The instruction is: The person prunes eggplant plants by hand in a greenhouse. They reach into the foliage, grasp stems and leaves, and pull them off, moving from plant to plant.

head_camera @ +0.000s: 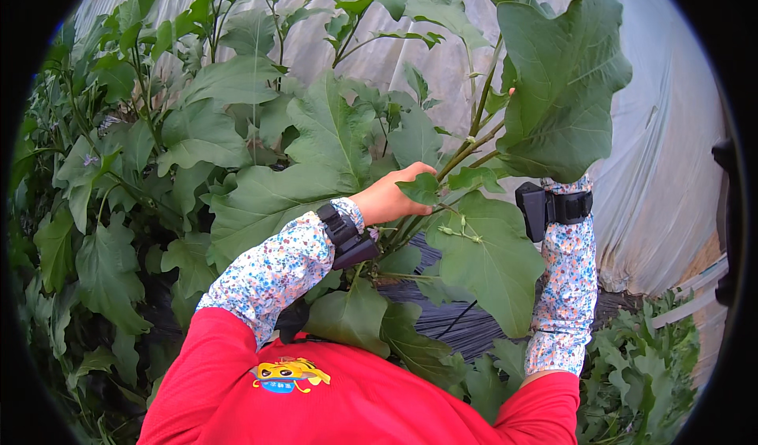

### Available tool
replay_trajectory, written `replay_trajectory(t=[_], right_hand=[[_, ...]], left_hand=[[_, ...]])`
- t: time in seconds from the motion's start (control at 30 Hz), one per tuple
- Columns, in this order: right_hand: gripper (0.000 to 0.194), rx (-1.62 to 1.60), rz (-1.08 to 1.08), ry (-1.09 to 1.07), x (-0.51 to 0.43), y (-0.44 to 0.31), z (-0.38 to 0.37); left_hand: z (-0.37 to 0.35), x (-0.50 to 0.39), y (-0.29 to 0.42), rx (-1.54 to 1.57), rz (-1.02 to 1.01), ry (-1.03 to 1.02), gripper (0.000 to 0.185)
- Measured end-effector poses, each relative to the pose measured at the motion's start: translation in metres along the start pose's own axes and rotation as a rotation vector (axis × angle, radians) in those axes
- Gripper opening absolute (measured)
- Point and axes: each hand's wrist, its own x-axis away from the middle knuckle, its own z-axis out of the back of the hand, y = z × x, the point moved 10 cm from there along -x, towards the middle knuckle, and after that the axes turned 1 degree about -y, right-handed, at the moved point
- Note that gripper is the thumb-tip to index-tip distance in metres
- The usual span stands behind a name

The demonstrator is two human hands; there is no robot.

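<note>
My left hand (pixel 395 195) is wrapped around a branching stem (pixel 455 162) of a leafy eggplant plant, its fingers partly behind the stem and a small leaf. My right forearm reaches up behind a big eggplant leaf (pixel 562 84). That leaf hides nearly all of my right hand; only what looks like a fingertip (pixel 511 91) shows at its edge, so its grip is hidden. Below the stem hangs another broad leaf (pixel 485 261), with a cluster of green buds (pixel 463 230) in front of it. A pale purple flower (pixel 373 233) sits close to my left wrist.
Dense eggplant foliage (pixel 112 261) fills the left side. Translucent plastic sheeting (pixel 651 149) rises behind the plants. Black plastic mulch film (pixel 450 320) covers the ground, and more low plants (pixel 639 368) grow at lower right. A thin string (pixel 255 101) hangs among the leaves.
</note>
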Motion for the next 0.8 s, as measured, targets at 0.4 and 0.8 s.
replay_trajectory(t=[0.4,0.8], right_hand=[[0.029,0.216,0.033,0.033,0.002,-0.016,-0.004],[0.036,0.253,-0.243,-0.149,0.008,0.035,-0.003]], left_hand=[[0.015,0.011,-0.023,-0.098,-0.047,0.18,0.041],[0.047,-0.009,-0.064,-0.102,0.049,0.175,0.018]])
